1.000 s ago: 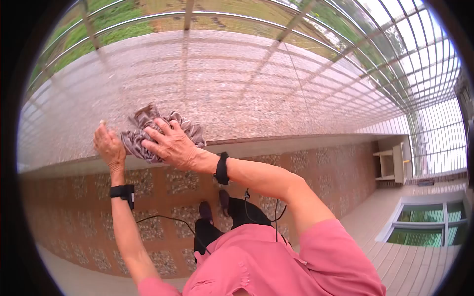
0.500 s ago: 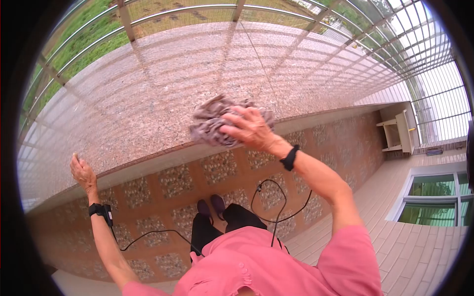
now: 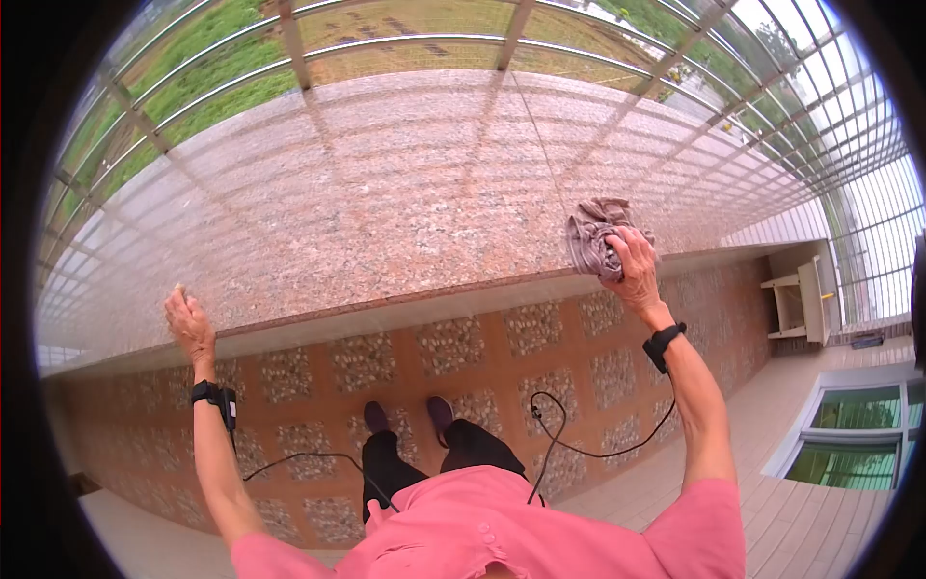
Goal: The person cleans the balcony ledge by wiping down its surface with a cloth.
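My right hand (image 3: 633, 270) is closed on a crumpled, greyish-mauve cloth (image 3: 593, 241). The cloth lies bunched against the speckled pink granite ledge (image 3: 405, 222), close to its front edge. Far to the left, my left hand (image 3: 191, 323) is at the same front edge with its fingers loosely curled; I see nothing in it. Whether its fingertips touch the stone I cannot tell. Both wrists carry black bands.
Metal railings (image 3: 405, 41) run along the ledge's far side, with grass beyond. Black cables (image 3: 617, 452) hang beside my body above the pebble-patterned floor (image 3: 453, 343). A pale wooden stand (image 3: 799, 301) and a window (image 3: 849, 425) are at the right.
My right hand has moved the cloth to the right along the ledge. The left hand stays near the left front edge, and the whole view has shifted slightly.
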The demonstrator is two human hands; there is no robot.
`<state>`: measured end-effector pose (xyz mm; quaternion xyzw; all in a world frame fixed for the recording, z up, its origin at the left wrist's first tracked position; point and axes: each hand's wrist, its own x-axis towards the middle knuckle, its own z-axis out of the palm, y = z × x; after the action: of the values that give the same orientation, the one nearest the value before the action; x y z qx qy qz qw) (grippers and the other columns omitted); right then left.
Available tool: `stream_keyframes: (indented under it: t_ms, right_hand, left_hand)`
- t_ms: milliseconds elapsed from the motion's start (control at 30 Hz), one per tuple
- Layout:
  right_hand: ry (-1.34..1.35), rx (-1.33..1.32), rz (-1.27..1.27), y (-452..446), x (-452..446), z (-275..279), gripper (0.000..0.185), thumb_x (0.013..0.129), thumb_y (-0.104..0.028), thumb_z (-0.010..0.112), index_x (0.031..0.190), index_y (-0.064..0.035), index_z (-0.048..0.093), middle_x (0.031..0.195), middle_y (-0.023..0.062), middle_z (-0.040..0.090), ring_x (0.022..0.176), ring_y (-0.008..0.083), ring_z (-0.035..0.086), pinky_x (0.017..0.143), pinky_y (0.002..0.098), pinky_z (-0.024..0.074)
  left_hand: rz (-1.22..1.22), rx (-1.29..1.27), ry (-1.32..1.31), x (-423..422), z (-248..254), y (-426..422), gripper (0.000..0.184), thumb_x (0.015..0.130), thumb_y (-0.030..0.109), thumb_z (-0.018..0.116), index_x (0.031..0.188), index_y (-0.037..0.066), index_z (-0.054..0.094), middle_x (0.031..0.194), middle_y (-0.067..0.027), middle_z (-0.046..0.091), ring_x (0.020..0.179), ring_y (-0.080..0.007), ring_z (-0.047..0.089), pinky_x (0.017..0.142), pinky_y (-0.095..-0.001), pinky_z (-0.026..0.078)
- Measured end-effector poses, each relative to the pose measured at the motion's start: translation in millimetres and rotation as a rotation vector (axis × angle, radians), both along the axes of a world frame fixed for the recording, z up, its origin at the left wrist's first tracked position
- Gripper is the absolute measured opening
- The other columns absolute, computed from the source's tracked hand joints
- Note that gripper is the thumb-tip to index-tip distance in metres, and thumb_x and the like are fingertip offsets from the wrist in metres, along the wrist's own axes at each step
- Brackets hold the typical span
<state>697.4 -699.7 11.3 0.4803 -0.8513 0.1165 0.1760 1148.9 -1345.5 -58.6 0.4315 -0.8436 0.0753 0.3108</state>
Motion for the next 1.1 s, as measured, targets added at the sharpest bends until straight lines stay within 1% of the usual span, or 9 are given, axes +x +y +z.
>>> stream_keyframes:
  t_ms: [167,367,467,600,700,767,900,967,1100]
  right_hand:
    - [0.023,-0.025,-0.046,-39,38,-12,0.087,0.052,-0.013,0.085,0.132,-0.0106,0.051,0.138,0.0140,0.047,0.129,0.0391,0.041,0.103,0.0519,0.0333]
    - [0.016,-0.011,0.121,-163,123,-13,0.088,0.052,-0.020,0.086,0.132,-0.0085,0.051,0.137,0.0156,0.047,0.127,0.0413,0.041,0.101,0.0554,0.0316]
    - [-0.009,0.006,0.163,-231,171,-11,0.086,0.055,-0.026,0.087,0.130,-0.0076,0.052,0.138,0.0158,0.046,0.127,0.0412,0.041,0.099,0.0558,0.0323]
    - [-0.061,-0.009,0.202,-323,239,-7,0.087,0.054,-0.022,0.087,0.131,-0.0067,0.051,0.139,0.0172,0.046,0.128,0.0415,0.040,0.100,0.0553,0.0326]
    - [-0.114,-0.031,0.258,-379,275,-8,0.086,0.054,-0.025,0.088,0.130,-0.0062,0.052,0.138,0.0172,0.046,0.128,0.0411,0.040,0.099,0.0552,0.0325]
    - [-0.141,-0.051,0.300,-411,297,-9,0.086,0.055,-0.030,0.088,0.129,-0.0062,0.053,0.137,0.0177,0.045,0.128,0.0424,0.038,0.099,0.0569,0.0314]
    - [-0.170,0.028,0.284,-457,328,-2,0.087,0.056,-0.036,0.087,0.130,-0.0067,0.051,0.139,0.0189,0.042,0.129,0.0440,0.036,0.099,0.0587,0.0304]
    - [-0.176,0.062,0.315,-473,330,-1,0.088,0.057,-0.040,0.086,0.131,-0.0067,0.051,0.140,0.0194,0.039,0.129,0.0443,0.034,0.097,0.0596,0.0303]
    - [-0.282,0.178,0.370,-502,329,2,0.089,0.065,-0.045,0.081,0.137,-0.0053,0.046,0.148,0.0242,0.031,0.136,0.0503,0.026,0.099,0.0693,0.0290]
  left_hand:
    - [0.041,-0.007,-0.003,-7,3,8,0.033,0.091,0.016,0.052,0.123,0.009,0.055,0.118,-0.0136,0.056,0.114,-0.0341,0.053,0.094,-0.0486,0.042]
    - [0.021,-0.105,0.037,-19,18,29,0.032,0.084,0.016,0.057,0.116,0.009,0.058,0.107,-0.0117,0.055,0.109,-0.0322,0.052,0.091,-0.0473,0.042]
    - [0.015,-0.057,0.089,-23,21,36,0.032,0.085,0.017,0.057,0.116,0.009,0.058,0.110,-0.0113,0.055,0.109,-0.0325,0.051,0.093,-0.0474,0.040]
    - [-0.083,-0.012,0.198,-20,21,37,0.032,0.089,0.017,0.052,0.120,0.008,0.056,0.116,-0.0130,0.057,0.109,-0.0330,0.052,0.094,-0.0464,0.040]
    - [-0.250,0.142,0.364,-17,27,42,0.032,0.090,0.019,0.050,0.118,0.005,0.056,0.113,-0.0143,0.056,0.108,-0.0327,0.051,0.098,-0.0459,0.036]
    - [-0.409,0.444,0.649,-9,37,45,0.031,0.095,0.020,0.044,0.118,0.002,0.054,0.110,-0.0163,0.056,0.107,-0.0324,0.050,0.098,-0.0450,0.035]
    - [-0.502,0.549,0.641,20,47,23,0.032,0.099,0.022,0.039,0.117,0.000,0.053,0.111,-0.0169,0.054,0.106,-0.0323,0.048,0.099,-0.0443,0.034]
    - [-0.469,0.307,0.444,37,49,-5,0.033,0.099,0.023,0.039,0.118,0.000,0.052,0.112,-0.0169,0.053,0.107,-0.0336,0.047,0.100,-0.0456,0.034]
    - [-0.367,0.128,0.229,70,41,-84,0.034,0.094,0.022,0.046,0.119,0.000,0.051,0.110,-0.0195,0.051,0.109,-0.0359,0.047,0.101,-0.0487,0.033]
